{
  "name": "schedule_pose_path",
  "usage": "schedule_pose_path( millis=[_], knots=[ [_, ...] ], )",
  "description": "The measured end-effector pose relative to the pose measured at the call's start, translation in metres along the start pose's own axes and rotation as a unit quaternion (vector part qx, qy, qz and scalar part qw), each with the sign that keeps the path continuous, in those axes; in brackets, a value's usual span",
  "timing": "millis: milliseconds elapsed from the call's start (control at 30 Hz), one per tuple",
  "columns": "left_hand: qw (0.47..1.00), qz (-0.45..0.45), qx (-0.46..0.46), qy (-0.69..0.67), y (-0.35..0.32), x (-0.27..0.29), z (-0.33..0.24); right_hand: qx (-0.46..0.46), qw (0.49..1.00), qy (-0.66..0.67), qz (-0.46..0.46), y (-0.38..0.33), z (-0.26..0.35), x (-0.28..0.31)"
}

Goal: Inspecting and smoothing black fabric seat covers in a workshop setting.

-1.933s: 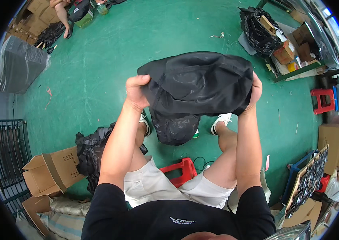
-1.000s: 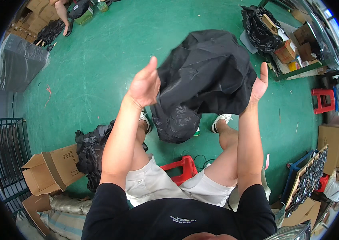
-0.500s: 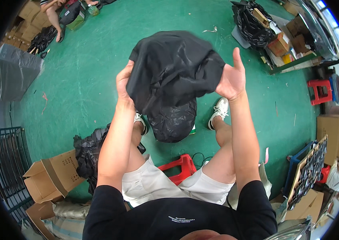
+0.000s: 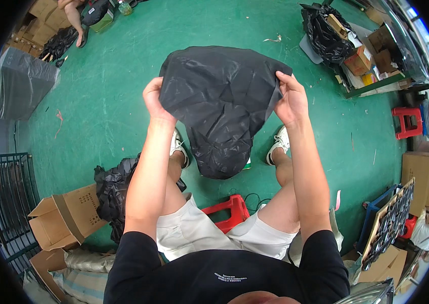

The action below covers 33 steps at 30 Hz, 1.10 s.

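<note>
A thin, creased black cloth (image 4: 219, 76) is spread between my two hands, in front of me above the floor. My left hand (image 4: 157, 100) is closed on its left edge. With thumb and fingers, my right hand (image 4: 291, 99) pinches its upper right corner. The cloth's lower part hangs over, and partly hides, a rounded black bundle (image 4: 222, 159) between my feet; where one ends and the other begins is hard to tell. A bit of something green and white (image 4: 247, 164) shows beside the bundle.
Between my knees is a red stool (image 4: 230, 213) with a dark cable beside it. More black fabric (image 4: 115, 187) and an open cardboard box (image 4: 67, 218) lie at my left. A low table of boxes (image 4: 376, 83) stands far right. Another person's leg (image 4: 75, 20) shows far left.
The cloth has gone from bunched and domed to flatter and wider. My right hand, formerly spread with its thumb up, has closed on the corner; my left hand keeps its edge.
</note>
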<state>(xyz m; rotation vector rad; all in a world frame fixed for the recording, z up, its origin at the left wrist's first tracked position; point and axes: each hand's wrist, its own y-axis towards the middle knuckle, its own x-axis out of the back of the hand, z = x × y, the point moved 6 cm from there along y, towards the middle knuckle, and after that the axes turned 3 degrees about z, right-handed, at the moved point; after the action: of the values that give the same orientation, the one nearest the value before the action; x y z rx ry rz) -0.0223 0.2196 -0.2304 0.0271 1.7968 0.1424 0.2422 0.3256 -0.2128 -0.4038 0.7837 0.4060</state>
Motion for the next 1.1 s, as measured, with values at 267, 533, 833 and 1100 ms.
schedule_pose_path(
  millis=[267,533,833,1100],
  knots=[
    [0.981,-0.101,-0.038,0.163,0.008,-0.032,0.031,-0.073,0.993,0.069,0.068,-0.002,-0.017,-0.018],
    [0.953,-0.153,-0.057,0.255,0.009,-0.005,-0.001,0.032,0.998,-0.047,0.01,-0.002,0.02,-0.007],
    [0.995,-0.087,0.007,0.044,0.011,-0.019,0.018,0.006,0.999,0.004,0.043,-0.006,0.025,-0.005],
    [0.968,-0.055,-0.048,0.242,0.012,-0.033,0.022,0.055,0.996,0.015,-0.065,-0.007,0.025,0.005]
  ],
)
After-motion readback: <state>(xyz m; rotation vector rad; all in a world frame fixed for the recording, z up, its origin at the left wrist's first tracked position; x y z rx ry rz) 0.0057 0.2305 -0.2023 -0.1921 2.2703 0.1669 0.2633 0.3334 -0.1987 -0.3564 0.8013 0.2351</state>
